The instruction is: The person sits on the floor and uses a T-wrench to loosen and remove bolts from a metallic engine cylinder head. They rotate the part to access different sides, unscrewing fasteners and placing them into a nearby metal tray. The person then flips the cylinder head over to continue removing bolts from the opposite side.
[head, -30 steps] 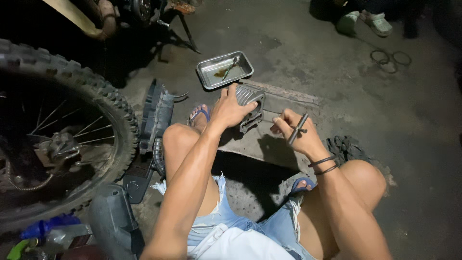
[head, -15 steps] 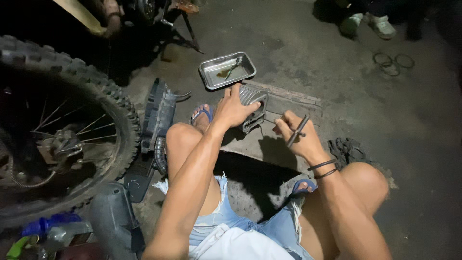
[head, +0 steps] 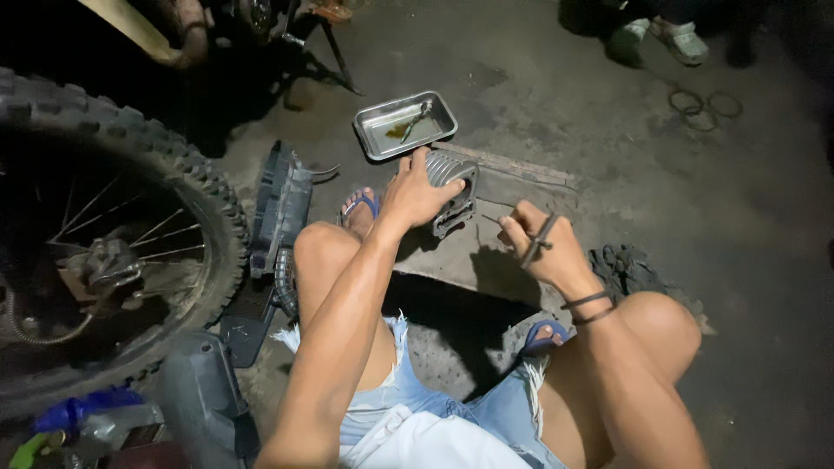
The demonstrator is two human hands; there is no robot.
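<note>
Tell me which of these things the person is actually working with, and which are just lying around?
In use:
- left hand resting on the finned metal engine part
- right hand gripping a thin dark tool

Lying about:
- metal tray behind the part
- knobbly wheel on the left
- black plastic panel beside the foot
- rubber rings on the floor

The tray (head: pixel 405 124) sits just beyond my left hand (head: pixel 415 193). The wheel (head: pixel 104 234) walls off my left; bare floor (head: pixel 695 200) lies open rightward.
</note>
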